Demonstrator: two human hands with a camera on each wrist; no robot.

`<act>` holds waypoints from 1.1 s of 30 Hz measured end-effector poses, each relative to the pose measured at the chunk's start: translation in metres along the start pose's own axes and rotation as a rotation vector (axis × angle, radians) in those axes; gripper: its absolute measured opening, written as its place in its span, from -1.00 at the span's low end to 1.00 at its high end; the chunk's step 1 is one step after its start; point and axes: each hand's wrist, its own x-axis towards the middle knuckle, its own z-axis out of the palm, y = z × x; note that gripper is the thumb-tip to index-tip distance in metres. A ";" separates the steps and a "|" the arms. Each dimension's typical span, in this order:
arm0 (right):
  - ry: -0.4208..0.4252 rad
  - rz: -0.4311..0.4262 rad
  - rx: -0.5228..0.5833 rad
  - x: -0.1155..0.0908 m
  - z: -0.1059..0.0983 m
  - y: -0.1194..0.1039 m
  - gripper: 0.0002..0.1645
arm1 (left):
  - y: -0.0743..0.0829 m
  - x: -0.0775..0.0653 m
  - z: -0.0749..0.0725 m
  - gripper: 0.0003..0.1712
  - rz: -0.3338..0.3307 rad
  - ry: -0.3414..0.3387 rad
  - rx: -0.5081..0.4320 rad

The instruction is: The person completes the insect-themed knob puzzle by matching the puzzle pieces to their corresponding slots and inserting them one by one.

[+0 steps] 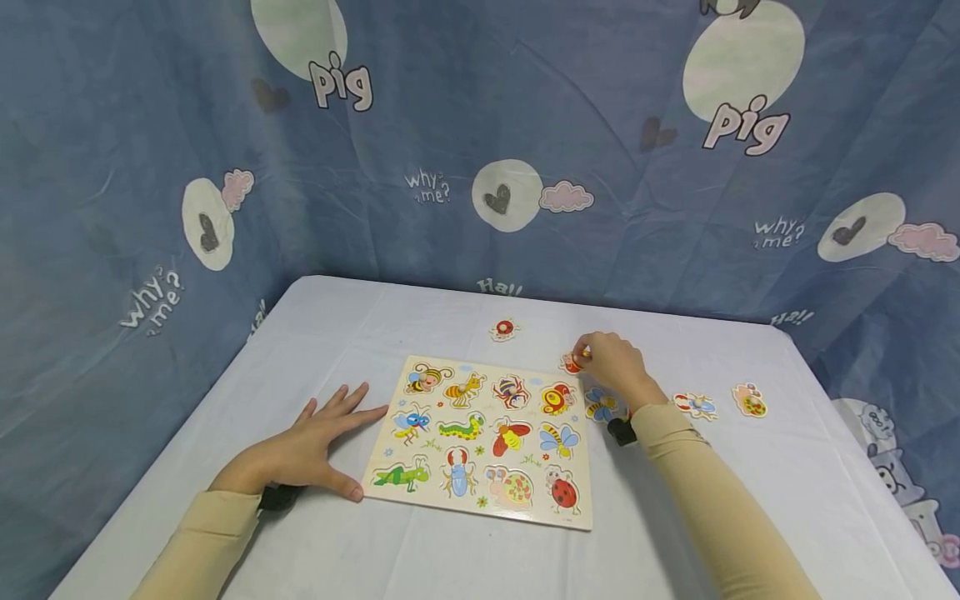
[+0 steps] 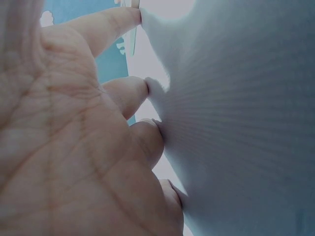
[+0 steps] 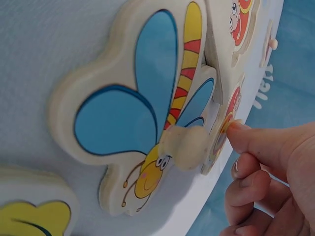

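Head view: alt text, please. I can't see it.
A person's right hand pinches a red piece beside the upper right corner of an insect puzzle board; the left hand rests spread at the board's left edge. Four more pieces lie on the white table, one beyond the board and three to its right.
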 end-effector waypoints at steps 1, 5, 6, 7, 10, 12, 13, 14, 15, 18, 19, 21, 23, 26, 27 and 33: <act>-0.001 -0.002 -0.006 0.000 0.000 0.000 -0.81 | 0.000 0.000 0.000 0.42 0.000 0.000 -0.001; -0.004 -0.005 -0.022 -0.001 0.000 0.000 -0.82 | 0.000 0.000 0.000 0.42 0.003 0.001 -0.002; -0.005 -0.005 -0.025 -0.001 0.000 0.000 -0.82 | 0.000 0.000 0.000 0.42 0.005 0.002 -0.002; -0.006 -0.005 -0.029 -0.001 0.000 0.001 -0.82 | -0.001 0.001 0.000 0.42 0.006 0.002 -0.002; -0.010 -0.011 -0.031 -0.001 0.000 0.000 -0.81 | -0.001 0.000 0.000 0.42 -0.001 0.001 0.002; -0.015 -0.011 -0.030 0.000 0.000 -0.001 -0.81 | -0.002 0.000 0.000 0.42 -0.005 0.002 0.004; -0.017 -0.010 -0.032 0.000 0.000 -0.001 -0.81 | -0.002 -0.001 0.000 0.42 -0.005 0.003 0.005; -0.019 -0.008 -0.032 0.000 0.000 -0.001 -0.81 | -0.003 -0.001 -0.001 0.42 -0.003 0.004 0.005; -0.021 -0.002 -0.035 0.000 0.000 0.000 -0.81 | -0.003 -0.001 -0.001 0.42 0.000 0.005 0.004; -0.029 0.018 -0.044 -0.001 -0.001 0.001 -0.80 | -0.003 -0.001 0.000 0.41 0.011 0.007 0.002; -0.031 0.023 -0.044 -0.001 -0.001 0.001 -0.80 | -0.003 -0.001 0.000 0.41 0.014 0.007 0.001; -0.038 0.034 -0.042 -0.002 -0.002 0.002 -0.80 | -0.002 -0.001 -0.001 0.41 0.015 0.007 0.002; -0.047 0.040 -0.039 -0.002 -0.003 0.003 -0.80 | -0.001 -0.001 -0.001 0.41 0.016 0.005 -0.001; -0.054 0.045 -0.037 -0.003 -0.004 0.005 -0.81 | 0.000 -0.002 -0.002 0.40 0.016 0.004 -0.007; -0.057 0.041 -0.039 -0.003 -0.005 0.005 -0.81 | 0.000 -0.002 -0.002 0.40 0.015 0.004 -0.008; -0.071 0.037 -0.041 -0.003 -0.007 0.009 -0.83 | 0.001 -0.002 -0.002 0.40 0.009 0.003 -0.008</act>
